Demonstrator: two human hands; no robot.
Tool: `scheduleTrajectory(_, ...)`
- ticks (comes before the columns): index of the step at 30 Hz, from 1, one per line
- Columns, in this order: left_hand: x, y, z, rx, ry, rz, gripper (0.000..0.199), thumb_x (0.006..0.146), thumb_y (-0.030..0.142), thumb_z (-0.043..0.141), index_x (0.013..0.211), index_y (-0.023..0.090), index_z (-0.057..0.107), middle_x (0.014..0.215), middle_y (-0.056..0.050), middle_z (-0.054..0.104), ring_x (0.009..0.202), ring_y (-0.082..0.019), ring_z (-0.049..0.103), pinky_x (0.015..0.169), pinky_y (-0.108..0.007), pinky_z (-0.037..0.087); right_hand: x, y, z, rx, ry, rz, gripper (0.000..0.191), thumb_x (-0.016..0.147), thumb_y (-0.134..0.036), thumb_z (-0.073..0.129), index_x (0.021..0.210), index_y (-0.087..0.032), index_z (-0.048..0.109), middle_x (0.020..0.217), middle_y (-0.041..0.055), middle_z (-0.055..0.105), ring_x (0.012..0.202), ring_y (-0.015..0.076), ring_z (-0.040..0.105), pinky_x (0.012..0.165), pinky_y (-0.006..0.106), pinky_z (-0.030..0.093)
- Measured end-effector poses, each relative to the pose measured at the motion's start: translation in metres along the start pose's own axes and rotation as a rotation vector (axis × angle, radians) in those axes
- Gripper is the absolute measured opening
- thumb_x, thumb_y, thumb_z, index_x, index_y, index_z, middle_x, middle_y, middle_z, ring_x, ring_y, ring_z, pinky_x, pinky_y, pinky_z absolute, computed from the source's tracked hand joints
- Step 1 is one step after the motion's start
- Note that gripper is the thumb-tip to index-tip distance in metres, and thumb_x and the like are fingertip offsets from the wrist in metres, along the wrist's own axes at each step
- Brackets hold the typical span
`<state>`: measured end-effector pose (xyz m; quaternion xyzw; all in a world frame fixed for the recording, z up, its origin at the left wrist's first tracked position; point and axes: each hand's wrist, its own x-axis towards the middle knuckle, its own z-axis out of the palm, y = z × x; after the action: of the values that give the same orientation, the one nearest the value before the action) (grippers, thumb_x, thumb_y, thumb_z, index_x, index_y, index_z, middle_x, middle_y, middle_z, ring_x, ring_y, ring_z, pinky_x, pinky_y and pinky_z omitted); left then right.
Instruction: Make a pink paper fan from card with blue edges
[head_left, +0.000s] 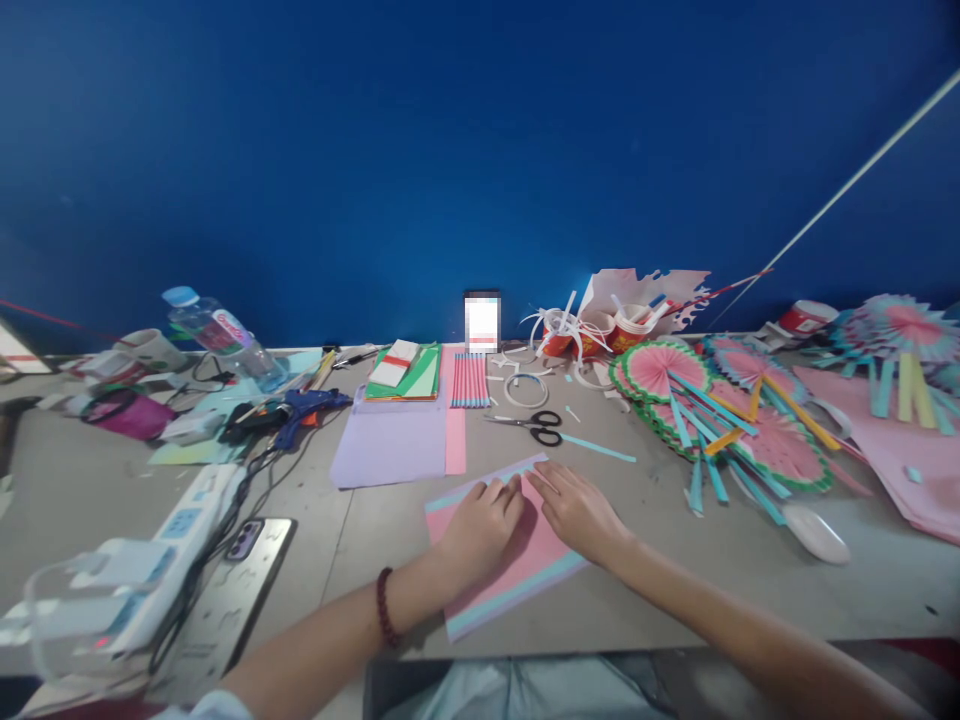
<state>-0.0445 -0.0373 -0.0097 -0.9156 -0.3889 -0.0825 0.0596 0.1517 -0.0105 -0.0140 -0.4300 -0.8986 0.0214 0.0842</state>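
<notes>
Banded pink sheet flat under both hands, no folds visible in it

The pink sheet point(540, 560) lies aslant on the table point(697, 590), close to its front edge, with light-blue bands and lavender margins along its far and near sides. The banding looks done; the exposed part shows no pleats, while a striped pink pleated piece point(469, 381) lies farther back. How much work remains cannot be told.

The left hand point(480, 525) and right hand point(581, 508) are side by side at the sheet's far edge, fingers bent onto it; whether they pinch it is hidden.

Beyond that edge are scissors point(546, 429) and a blue strip point(600, 447), limiting forward room. A phone point(240, 590) lies well to the left, a white spoon point(816, 533) well to the right, leaving more sideways room.
</notes>
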Motion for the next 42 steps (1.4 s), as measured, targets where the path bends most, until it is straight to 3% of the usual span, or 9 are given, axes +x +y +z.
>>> scheduleTrajectory(5,0.000,0.000,-0.002,-0.003,-0.047,-0.006,0.030,0.086,0.005,0.042,0.113,0.011,0.052,0.119,-0.014,0.059,0.097,-0.023,0.056,0.077,-0.035,0.045,-0.002,0.002,0.009,-0.059,0.268,-0.063,0.042,0.079,-0.006,0.042,0.113,-0.011,0.066,0.113,0.0142,0.068,0.105,0.0248,0.063,0.089,0.037,0.054)
scheduleTrajectory(10,-0.002,-0.001,0.005,-0.076,0.065,-0.013,0.027,0.086,0.011,0.042,0.112,0.010,0.052,0.112,-0.016,0.061,0.090,-0.025,0.056,0.073,-0.037,0.047,-0.004,0.002,0.014,-0.074,0.360,-0.061,0.040,0.079,-0.007,0.041,0.109,-0.009,0.068,0.110,0.0146,0.069,0.101,0.0248,0.064,0.085,0.037,0.056)
scheduleTrajectory(16,0.002,0.001,0.003,-0.138,0.200,-0.044,0.015,0.088,0.016,0.042,0.095,0.014,0.055,0.091,-0.011,0.061,0.080,-0.023,0.054,0.069,-0.037,0.046,-0.004,0.004,0.007,-0.099,0.277,-0.084,0.046,0.078,-0.007,0.044,0.120,-0.013,0.062,0.114,0.0131,0.067,0.102,0.0250,0.062,0.086,0.038,0.053)
scheduleTrajectory(20,0.002,0.001,0.000,-0.109,0.172,-0.037,0.009,0.085,0.015,0.044,0.083,0.016,0.053,0.078,-0.007,0.057,0.073,-0.022,0.052,0.063,-0.035,0.043,-0.002,0.003,0.002,-0.155,0.212,-0.111,0.041,0.079,-0.009,0.050,0.117,-0.017,0.063,0.111,0.0126,0.067,0.099,0.0276,0.061,0.082,0.040,0.052)
scheduleTrajectory(27,0.001,0.000,0.000,-0.053,0.077,-0.022,0.010,0.080,0.009,0.048,0.085,0.016,0.053,0.081,-0.007,0.057,0.075,-0.023,0.052,0.064,-0.035,0.041,0.004,0.000,0.003,-0.029,0.219,-0.046,0.034,0.081,-0.008,0.049,0.109,-0.015,0.066,0.105,0.0128,0.067,0.097,0.0263,0.059,0.082,0.038,0.049)
scheduleTrajectory(31,0.002,-0.001,0.000,-0.082,0.114,-0.039,0.005,0.080,0.014,0.050,0.082,0.016,0.053,0.081,-0.007,0.057,0.074,-0.023,0.051,0.063,-0.035,0.040,0.032,0.008,-0.011,0.167,0.253,0.024,0.028,0.082,-0.008,0.047,0.100,-0.015,0.067,0.097,0.0090,0.068,0.092,0.0219,0.058,0.083,0.034,0.046)
scheduleTrajectory(35,0.002,-0.002,0.000,-0.122,0.100,-0.032,0.006,0.078,0.014,0.051,0.083,0.016,0.054,0.083,-0.008,0.058,0.074,-0.023,0.050,0.064,-0.036,0.041,0.074,0.028,-0.022,0.176,0.258,0.110,0.025,0.086,-0.012,0.050,0.102,-0.018,0.068,0.098,0.0073,0.070,0.095,0.0214,0.058,0.086,0.034,0.040)
scheduleTrajectory(39,0.001,-0.004,0.001,-0.117,0.092,-0.030,0.007,0.078,0.012,0.050,0.084,0.016,0.054,0.083,-0.008,0.058,0.073,-0.023,0.050,0.063,-0.036,0.041,0.100,0.039,-0.014,0.272,0.118,0.141,0.020,0.088,-0.018,0.054,0.101,-0.020,0.069,0.098,0.0058,0.070,0.095,0.0184,0.059,0.086,0.029,0.040)
scheduleTrajectory(42,0.000,-0.006,0.004,-0.135,0.122,-0.023,0.009,0.079,0.011,0.049,0.085,0.016,0.054,0.082,-0.008,0.058,0.073,-0.022,0.050,0.064,-0.035,0.041,0.105,0.037,-0.006,0.270,0.113,0.176,0.016,0.085,-0.020,0.060,0.096,-0.019,0.071,0.097,0.0069,0.069,0.094,0.0197,0.059,0.085,0.030,0.040)
